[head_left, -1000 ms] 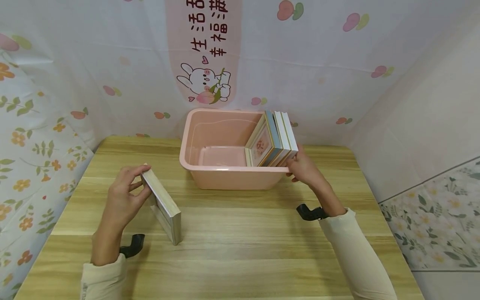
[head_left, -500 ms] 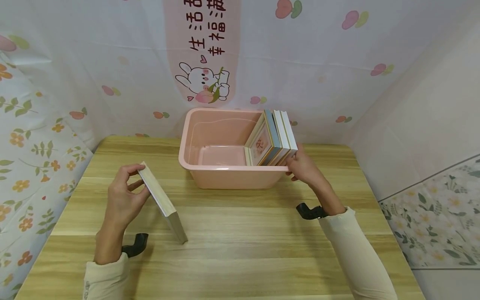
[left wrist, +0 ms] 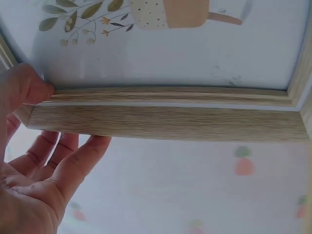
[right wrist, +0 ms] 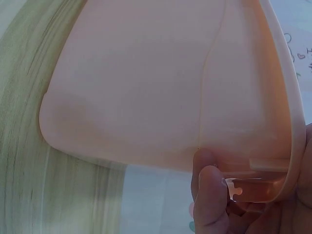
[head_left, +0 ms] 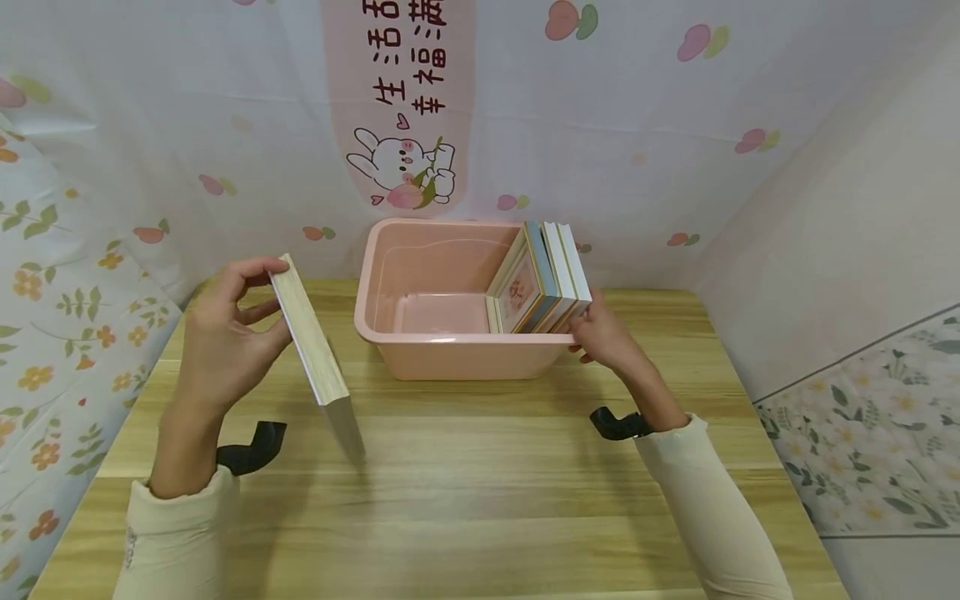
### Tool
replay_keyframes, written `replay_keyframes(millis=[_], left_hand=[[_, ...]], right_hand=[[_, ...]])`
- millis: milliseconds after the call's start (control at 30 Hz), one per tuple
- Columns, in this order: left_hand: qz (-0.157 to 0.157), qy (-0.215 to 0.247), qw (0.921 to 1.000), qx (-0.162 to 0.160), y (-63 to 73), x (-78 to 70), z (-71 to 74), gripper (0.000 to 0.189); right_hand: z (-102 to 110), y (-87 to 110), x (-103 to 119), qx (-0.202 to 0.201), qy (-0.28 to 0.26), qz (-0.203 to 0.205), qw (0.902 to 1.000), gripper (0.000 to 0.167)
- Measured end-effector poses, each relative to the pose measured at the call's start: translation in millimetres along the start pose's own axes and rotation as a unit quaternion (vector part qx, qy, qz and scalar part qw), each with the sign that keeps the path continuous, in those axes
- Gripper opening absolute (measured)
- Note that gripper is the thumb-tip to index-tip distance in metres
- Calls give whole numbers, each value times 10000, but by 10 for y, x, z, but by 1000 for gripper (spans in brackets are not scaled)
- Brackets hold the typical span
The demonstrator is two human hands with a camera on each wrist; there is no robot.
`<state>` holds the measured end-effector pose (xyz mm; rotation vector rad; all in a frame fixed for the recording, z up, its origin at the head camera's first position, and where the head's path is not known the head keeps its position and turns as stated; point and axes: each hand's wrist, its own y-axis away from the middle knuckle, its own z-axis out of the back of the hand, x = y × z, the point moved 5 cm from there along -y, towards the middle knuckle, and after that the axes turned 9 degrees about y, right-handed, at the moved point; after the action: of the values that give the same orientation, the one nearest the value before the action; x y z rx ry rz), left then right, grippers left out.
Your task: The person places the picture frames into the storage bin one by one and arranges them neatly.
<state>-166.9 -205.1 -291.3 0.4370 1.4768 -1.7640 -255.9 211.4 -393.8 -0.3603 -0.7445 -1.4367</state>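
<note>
My left hand (head_left: 221, 350) pinches a light wood picture frame (head_left: 309, 337) by its edge and holds it tilted above the table, left of the pink plastic tub (head_left: 457, 360). In the left wrist view the thumb lies on the inner edge of the frame (left wrist: 165, 122), fingers against its outer side; its picture has leaves and a tan, dotted shape. At the tub's right end, my right hand (head_left: 609, 337) grips the rim; in the right wrist view the fingers curl at the tub's (right wrist: 131, 87) edge. Several picture frames (head_left: 536, 279) lean together inside the tub's right end.
The tub stands at the back of the wood-grain table (head_left: 465, 492), close to a white patterned cloth (head_left: 600, 117) hanging behind. A flowered panel (head_left: 885, 433) flanks the table on the right. Each wrist bears a black mount (head_left: 618, 423).
My left hand has raised the picture frame and moved it away from me, a little leftward, with its tilt changed. The right hand stays at the tub's rim.
</note>
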Motion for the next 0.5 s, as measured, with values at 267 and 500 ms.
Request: replay_keyframes(millis=[267, 500], left_hand=[[-304, 111, 9994, 74, -477, -304, -75, 52], [-220, 218, 9995, 116, -819, -429, -268, 47]], right_hand=[[5, -1, -1, 11, -20, 40, 10000, 63], [2, -2, 10, -24, -17, 122, 9999, 61]])
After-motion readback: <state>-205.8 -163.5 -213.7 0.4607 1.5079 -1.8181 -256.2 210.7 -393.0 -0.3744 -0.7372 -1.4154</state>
